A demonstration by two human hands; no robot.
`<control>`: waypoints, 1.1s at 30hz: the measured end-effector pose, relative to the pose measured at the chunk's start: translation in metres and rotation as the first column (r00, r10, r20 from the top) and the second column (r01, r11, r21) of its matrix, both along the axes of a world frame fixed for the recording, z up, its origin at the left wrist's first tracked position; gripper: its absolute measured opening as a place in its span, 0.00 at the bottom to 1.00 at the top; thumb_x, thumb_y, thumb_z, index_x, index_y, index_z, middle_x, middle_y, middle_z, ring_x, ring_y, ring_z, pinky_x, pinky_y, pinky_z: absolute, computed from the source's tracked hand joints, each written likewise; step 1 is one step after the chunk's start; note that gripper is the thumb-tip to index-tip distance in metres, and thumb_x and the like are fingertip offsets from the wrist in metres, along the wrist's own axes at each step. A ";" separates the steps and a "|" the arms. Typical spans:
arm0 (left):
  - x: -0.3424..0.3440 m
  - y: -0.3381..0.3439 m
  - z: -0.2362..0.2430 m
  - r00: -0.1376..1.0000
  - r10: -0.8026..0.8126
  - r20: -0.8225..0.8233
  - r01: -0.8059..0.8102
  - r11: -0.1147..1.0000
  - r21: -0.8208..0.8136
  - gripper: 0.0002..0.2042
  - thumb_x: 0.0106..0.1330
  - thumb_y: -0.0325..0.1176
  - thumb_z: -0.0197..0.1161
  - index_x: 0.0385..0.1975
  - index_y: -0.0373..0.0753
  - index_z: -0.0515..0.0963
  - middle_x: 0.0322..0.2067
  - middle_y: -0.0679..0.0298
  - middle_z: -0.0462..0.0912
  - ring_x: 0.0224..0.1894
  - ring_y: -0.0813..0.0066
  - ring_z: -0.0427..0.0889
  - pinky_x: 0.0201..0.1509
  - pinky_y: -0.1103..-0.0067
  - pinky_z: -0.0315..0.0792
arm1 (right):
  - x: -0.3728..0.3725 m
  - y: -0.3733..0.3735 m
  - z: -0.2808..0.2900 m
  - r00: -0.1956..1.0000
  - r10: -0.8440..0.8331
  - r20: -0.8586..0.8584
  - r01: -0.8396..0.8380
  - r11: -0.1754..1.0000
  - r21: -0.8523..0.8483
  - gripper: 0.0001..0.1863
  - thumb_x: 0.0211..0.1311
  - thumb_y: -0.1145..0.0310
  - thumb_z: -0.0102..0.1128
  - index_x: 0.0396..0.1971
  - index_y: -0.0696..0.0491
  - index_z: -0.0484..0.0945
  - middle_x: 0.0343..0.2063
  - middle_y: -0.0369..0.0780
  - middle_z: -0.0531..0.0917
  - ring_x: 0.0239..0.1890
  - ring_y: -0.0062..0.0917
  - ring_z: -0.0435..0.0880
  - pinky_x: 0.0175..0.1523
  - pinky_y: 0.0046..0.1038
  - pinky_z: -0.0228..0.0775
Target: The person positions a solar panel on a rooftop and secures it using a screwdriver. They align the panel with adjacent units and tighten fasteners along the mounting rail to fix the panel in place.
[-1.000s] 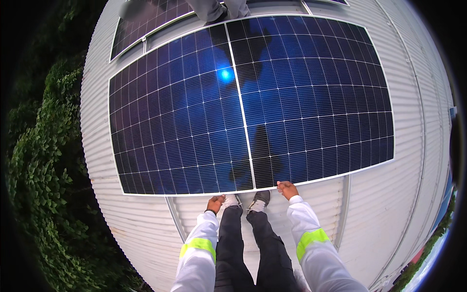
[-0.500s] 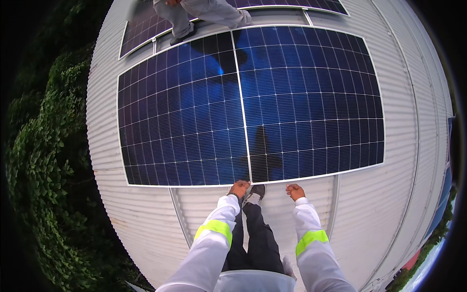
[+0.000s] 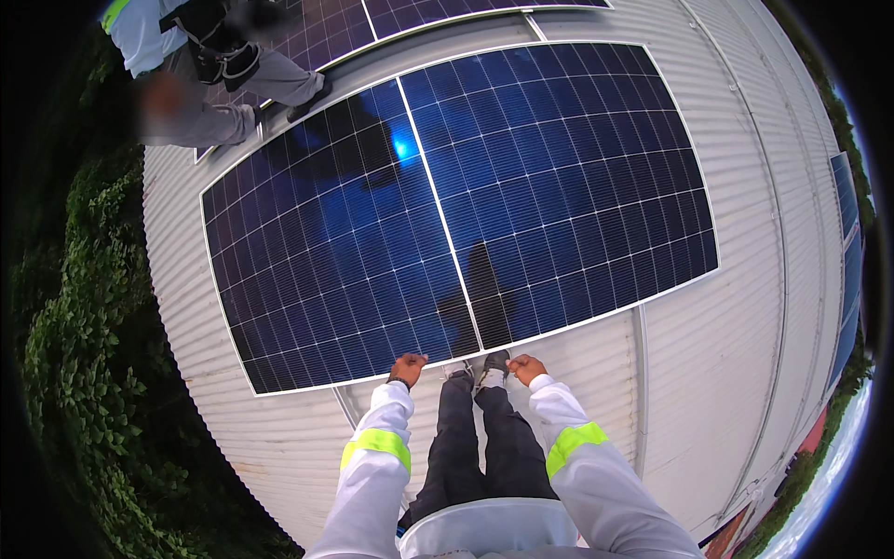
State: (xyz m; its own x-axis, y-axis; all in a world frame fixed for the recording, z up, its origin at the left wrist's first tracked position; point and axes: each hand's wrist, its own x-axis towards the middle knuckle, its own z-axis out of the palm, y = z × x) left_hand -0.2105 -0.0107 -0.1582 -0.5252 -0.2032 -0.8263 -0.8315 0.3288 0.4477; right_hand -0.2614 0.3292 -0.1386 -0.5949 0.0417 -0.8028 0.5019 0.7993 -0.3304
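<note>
A large dark blue solar panel [image 3: 559, 186] with a white centre strip and light frame spans the middle of the view. My left hand [image 3: 406, 369] grips its near edge left of centre, fingers curled at the frame. Just right of centre my right hand [image 3: 524, 370] pinches the same edge. My shoes [image 3: 493, 371] rest on the roof just below that edge, partly hidden by the panel.
A co-worker [image 3: 233, 74] stands beyond the panel at upper left, beside other panels [image 3: 438, 7] on rails [image 3: 641, 391]. Ribbed white roofing [image 3: 745, 391] surrounds us. Its left edge borders dense foliage [image 3: 84, 335]; further blue panels [image 3: 847, 196] show at far right.
The co-worker has moved left. The panel appears shifted leftward in view, with its right side higher. My left hand moved right, then back left; my right hand sits slightly further left and lower.
</note>
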 end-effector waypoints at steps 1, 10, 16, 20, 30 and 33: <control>0.007 -0.016 -0.002 1.000 0.014 0.002 -0.014 1.000 0.002 0.21 0.60 0.53 0.66 0.40 0.40 0.84 0.46 0.53 0.85 0.55 0.55 0.80 0.61 0.69 0.70 | -0.006 -0.014 0.002 0.999 0.041 0.023 -0.041 0.999 -0.016 0.24 0.60 0.43 0.58 0.38 0.49 0.86 0.43 0.44 0.85 0.50 0.44 0.81 0.57 0.38 0.71; 0.046 -0.062 -0.017 0.999 0.008 0.034 -0.007 1.000 -0.021 0.23 0.60 0.54 0.64 0.42 0.39 0.84 0.46 0.50 0.84 0.55 0.52 0.80 0.60 0.68 0.70 | -0.048 -0.103 0.023 0.995 -0.013 -0.100 -0.006 0.984 -0.179 0.21 0.60 0.51 0.66 0.39 0.55 0.83 0.37 0.43 0.87 0.44 0.30 0.85 0.51 0.28 0.73; 0.043 -0.003 -0.037 0.997 0.075 0.023 -0.078 0.987 0.138 0.25 0.61 0.55 0.64 0.43 0.37 0.82 0.44 0.51 0.85 0.53 0.55 0.81 0.58 0.70 0.71 | -0.047 -0.066 0.031 0.999 0.025 -0.033 -0.026 0.999 -0.042 0.25 0.60 0.44 0.61 0.40 0.53 0.82 0.42 0.45 0.86 0.50 0.42 0.82 0.56 0.36 0.72; 0.031 0.039 -0.035 0.988 0.150 -0.020 -0.137 0.944 0.299 0.20 0.62 0.49 0.64 0.41 0.37 0.82 0.40 0.56 0.86 0.48 0.64 0.83 0.55 0.73 0.72 | -0.029 -0.029 0.028 0.995 0.096 0.004 -0.095 0.985 0.141 0.24 0.58 0.44 0.62 0.38 0.50 0.84 0.43 0.44 0.86 0.49 0.40 0.83 0.57 0.35 0.73; 0.016 0.046 -0.032 1.000 -0.002 0.009 0.001 0.981 0.192 0.22 0.63 0.51 0.63 0.42 0.35 0.82 0.42 0.52 0.86 0.52 0.58 0.81 0.59 0.69 0.71 | 0.013 0.018 -0.031 0.998 -0.068 0.010 0.068 0.997 -0.034 0.22 0.60 0.45 0.60 0.34 0.50 0.85 0.39 0.46 0.86 0.48 0.42 0.82 0.54 0.37 0.72; 0.016 0.033 -0.035 0.996 -0.083 0.040 0.079 0.994 0.073 0.23 0.62 0.54 0.63 0.41 0.39 0.83 0.41 0.51 0.86 0.50 0.55 0.82 0.58 0.70 0.72 | 0.013 0.019 -0.043 0.991 -0.125 0.044 0.127 0.991 -0.046 0.22 0.59 0.45 0.60 0.34 0.50 0.85 0.32 0.45 0.86 0.41 0.41 0.84 0.49 0.37 0.73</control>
